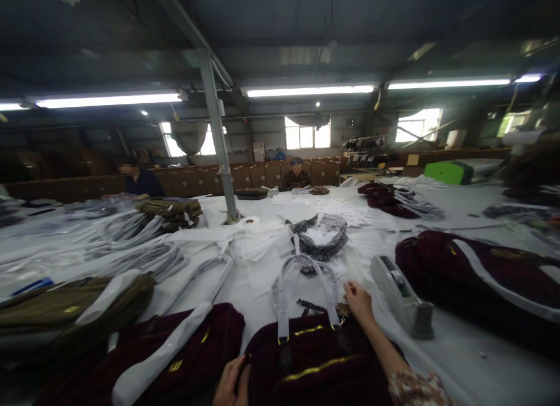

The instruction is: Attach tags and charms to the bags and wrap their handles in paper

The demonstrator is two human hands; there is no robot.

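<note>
A dark maroon handbag point(324, 359) with gold-coloured zips lies right in front of me. Its two handles point(283, 312) stand up, wrapped in pale covering. My left hand point(231, 382) grips the bag's left edge, thumb and fingers closed on the cloth. Past the bag's far right corner is my right hand point(359, 301), its fingers curled together over white sheeting; whatever they hold, if anything, is too small to make out. Close by it, a patterned gold-brown piece point(343, 310) and a dark strap point(311, 305) lie at the bag's far edge.
Right of my right hand stands a grey tape dispenser point(405, 298). More maroon bags point(481, 272) lie at right, another maroon bag point(219, 330) and olive bags point(74, 307) at left. Ahead are a black-and-white patterned cloth point(330, 242), a metal post point(219, 137) and a seated person point(297, 175).
</note>
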